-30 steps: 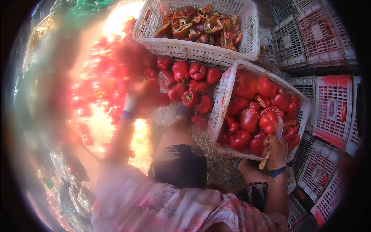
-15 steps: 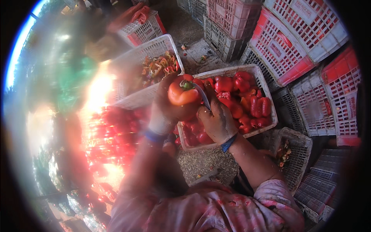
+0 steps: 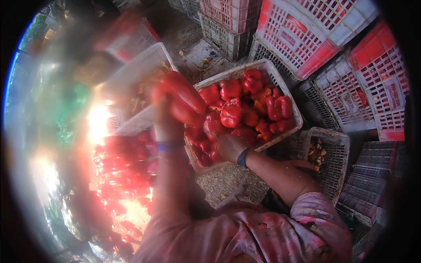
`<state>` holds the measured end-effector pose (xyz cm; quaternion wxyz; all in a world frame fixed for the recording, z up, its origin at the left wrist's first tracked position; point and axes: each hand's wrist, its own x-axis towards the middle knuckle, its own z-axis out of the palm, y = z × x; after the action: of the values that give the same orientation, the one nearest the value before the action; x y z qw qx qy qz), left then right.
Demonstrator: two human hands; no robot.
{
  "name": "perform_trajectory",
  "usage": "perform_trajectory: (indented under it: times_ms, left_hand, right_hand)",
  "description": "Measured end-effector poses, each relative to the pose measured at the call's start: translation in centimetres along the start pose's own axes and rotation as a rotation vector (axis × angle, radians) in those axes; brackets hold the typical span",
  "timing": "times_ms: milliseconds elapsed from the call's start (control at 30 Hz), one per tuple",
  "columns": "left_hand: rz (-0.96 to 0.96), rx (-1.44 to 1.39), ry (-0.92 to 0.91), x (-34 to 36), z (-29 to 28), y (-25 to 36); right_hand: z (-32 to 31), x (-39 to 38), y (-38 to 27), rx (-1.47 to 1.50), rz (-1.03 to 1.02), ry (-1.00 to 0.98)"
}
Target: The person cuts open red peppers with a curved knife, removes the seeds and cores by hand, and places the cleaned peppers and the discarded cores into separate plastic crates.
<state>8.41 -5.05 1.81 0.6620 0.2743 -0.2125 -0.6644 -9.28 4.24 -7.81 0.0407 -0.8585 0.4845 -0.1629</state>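
My left hand (image 3: 165, 117), with a blue band at its wrist, is raised at the near left of a white crate (image 3: 272, 146). It is closed around a large red bell pepper (image 3: 182, 97), whose side is turned up; motion blurs the fingers. Several red bell peppers (image 3: 251, 117), some cut at the top, fill the crate. My right hand (image 3: 232, 147), also banded in blue, is low over the crate's near edge beside the peppers. Its fingers look curled, and their tips are partly hidden. I cannot make out what they hold, and no knife blade shows.
Beyond my left hand stands a pale crate (image 3: 164, 51) with pepper scraps, partly smeared by glare. Many red peppers (image 3: 125, 164) lie to the left. A dark crate (image 3: 334, 168) with scraps stands at right. Stacked crates (image 3: 302, 39) rise at the back right.
My left hand has moved left, away from the right hand, and its pepper now shows a red side instead of a green stem. My right hand has dropped toward the crate; its knife is out of sight.
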Motion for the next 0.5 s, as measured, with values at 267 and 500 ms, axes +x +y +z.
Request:
perform_trajectory:
  times_ms: [267,500]
  left_hand:
    - [-0.246,0.383,-0.233,-1.6,0.8,-2.4]
    - [-0.331,0.701,-0.203,-3.3,2.6,-2.7]
  right_hand:
    - [-12.0,6.8,2.9,1.063,0.521,-0.160]
    - [-11.3,4.8,3.7,1.296,0.404,-0.118]
